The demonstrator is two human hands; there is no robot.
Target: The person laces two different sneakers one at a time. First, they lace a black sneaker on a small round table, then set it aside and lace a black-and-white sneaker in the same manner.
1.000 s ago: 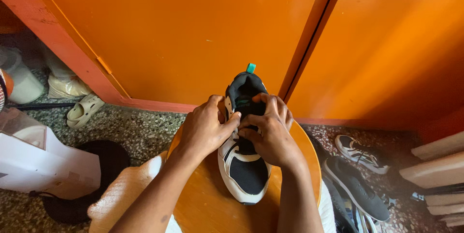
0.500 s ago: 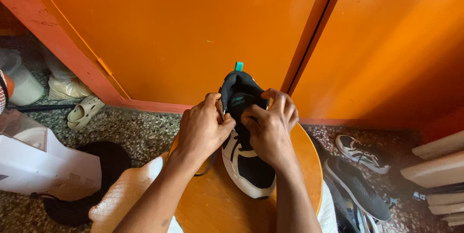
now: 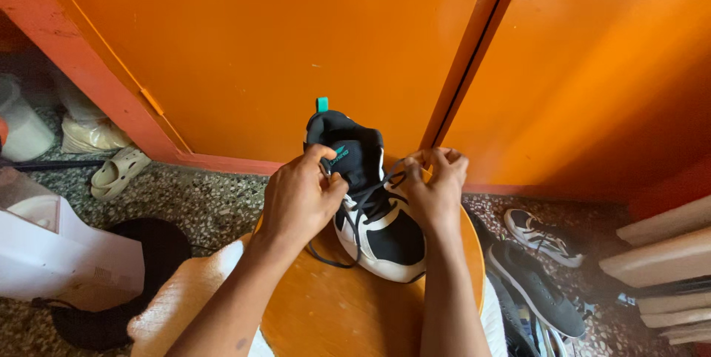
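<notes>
Black, white and orange

The sneaker (image 3: 374,220) is black and white with a teal heel tab (image 3: 322,104) and dark grey laces (image 3: 363,201); it sits on an orange-brown round stool (image 3: 348,312), before orange doors (image 3: 296,46), over a speckled grey floor (image 3: 200,198).

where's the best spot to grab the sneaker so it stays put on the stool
Probably the heel collar of the sneaker, from its far end beside the green pull tab. That end stands tall and open, while the left hand and right hand work the dark lace mid-shoe.
</notes>
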